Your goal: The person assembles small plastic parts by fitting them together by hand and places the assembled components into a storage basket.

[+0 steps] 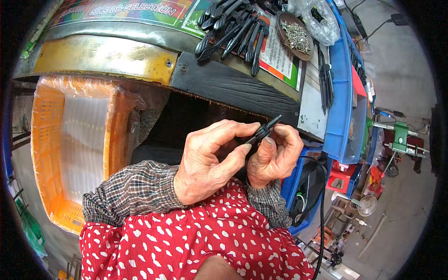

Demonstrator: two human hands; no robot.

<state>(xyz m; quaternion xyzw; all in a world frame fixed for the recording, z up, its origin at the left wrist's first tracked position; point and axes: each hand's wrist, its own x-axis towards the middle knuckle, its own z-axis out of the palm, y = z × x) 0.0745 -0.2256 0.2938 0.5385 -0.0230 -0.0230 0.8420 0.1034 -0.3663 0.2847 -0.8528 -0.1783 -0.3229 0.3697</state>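
Observation:
My left hand (212, 156) pinches a small black plastic part (265, 130) between thumb and forefinger. My right hand (275, 156) grips the same part from the other side, its fingers curled round. The part is slim, tilted up to the right, and partly hidden by my fingertips; its exact kind I cannot make out. Both hands are over my lap, just before the table edge (233, 88). On the table beyond them lies a pile of black plastic handle-like pieces (233, 32). Beside the pile, a round brown dish (284, 21) holds many small silvery metal pieces (296, 37).
An orange basket (39, 140) lined with clear plastic stands at the left. Along the table's right side runs a blue tray (339, 93), with black slim pieces (325, 79) beside it. A black cable (322, 224) hangs near my right arm. Further right is a green machine (400, 136).

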